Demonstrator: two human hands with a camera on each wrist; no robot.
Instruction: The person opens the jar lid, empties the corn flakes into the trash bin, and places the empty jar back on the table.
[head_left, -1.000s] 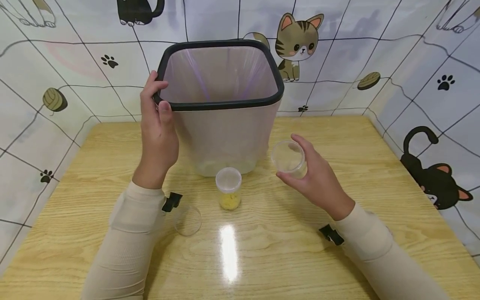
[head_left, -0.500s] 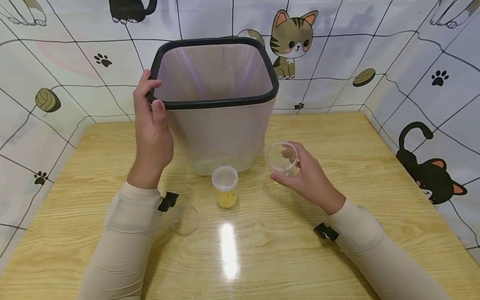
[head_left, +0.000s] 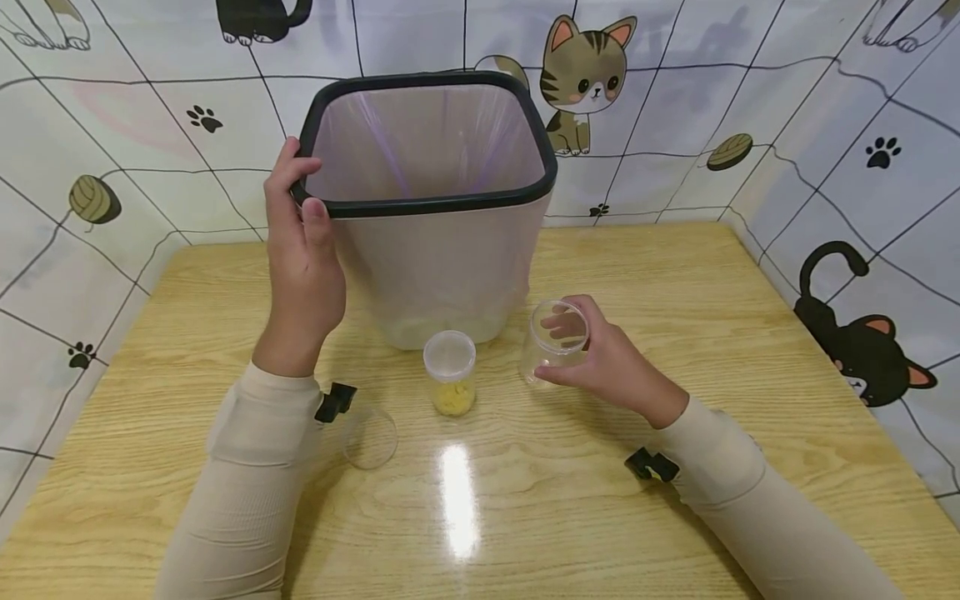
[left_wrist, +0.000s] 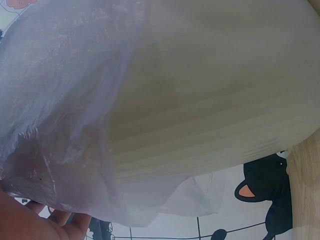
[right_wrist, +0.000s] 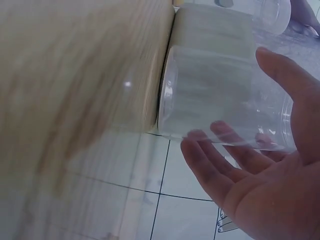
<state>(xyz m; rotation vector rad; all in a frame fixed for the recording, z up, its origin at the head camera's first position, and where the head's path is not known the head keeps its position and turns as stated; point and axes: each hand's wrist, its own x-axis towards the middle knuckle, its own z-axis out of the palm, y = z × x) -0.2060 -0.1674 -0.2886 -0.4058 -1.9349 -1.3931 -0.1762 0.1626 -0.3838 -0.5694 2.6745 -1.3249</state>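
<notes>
In the head view my left hand (head_left: 300, 267) grips the black rim of a pale plastic trash bin (head_left: 442, 267) at its left corner. The bin has a thin clear liner (left_wrist: 65, 85), seen in the left wrist view. My right hand (head_left: 615, 358) holds a clear plastic jar (right_wrist: 215, 95), thumb on the near side and fingers round the far side. The jar is upright with its mouth up, its base at the tabletop. Left of it stands a small lidded container (head_left: 452, 392) with yellow contents at the bottom.
A clear round lid (head_left: 371, 438) lies on the wooden table (head_left: 540, 517) near my left forearm. Walls with a cat-print covering (head_left: 675, 108) enclose the table at the back and sides. The bin stands close to the back wall.
My right hand has lowered the clear jar to the tabletop, and the jar has gone from tilted to more upright. The left hand still grips the bin's rim.
</notes>
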